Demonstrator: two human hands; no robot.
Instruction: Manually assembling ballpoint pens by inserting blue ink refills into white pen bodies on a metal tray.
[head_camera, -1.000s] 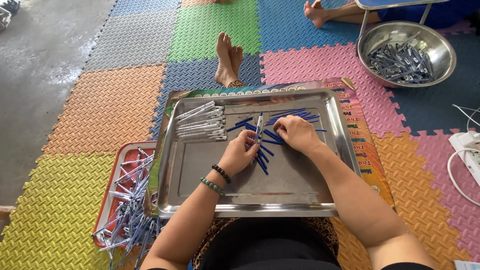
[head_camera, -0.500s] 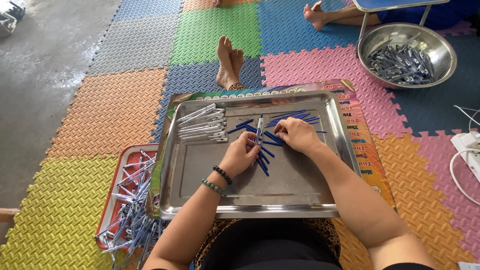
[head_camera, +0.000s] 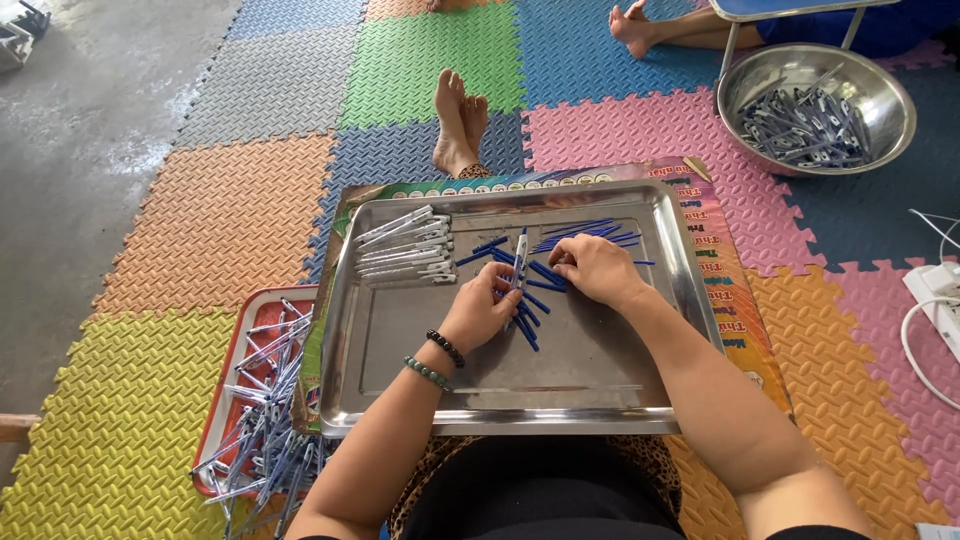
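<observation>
A steel tray (head_camera: 500, 375) lies on my lap. My left hand (head_camera: 482, 312) holds a white pen barrel (head_camera: 519, 262) upright over the tray's middle. My right hand (head_camera: 592, 268) rests on a scatter of blue pen parts (head_camera: 535, 300), fingers pinching at one beside the barrel. A neat row of white pen barrels (head_camera: 405, 247) lies at the tray's far left. More blue parts (head_camera: 585, 233) fan out behind my right hand.
A red tray (head_camera: 232, 400) heaped with finished pens sits at my left. A steel bowl (head_camera: 815, 105) of pens stands far right. My bare feet (head_camera: 457, 125) lie beyond the tray; another person's foot (head_camera: 637, 22) shows at the top. White cables (head_camera: 925, 335) at right.
The view shifted slightly. Both hands stay over the blue parts with the white barrel between them; no clear change in what they hold.
</observation>
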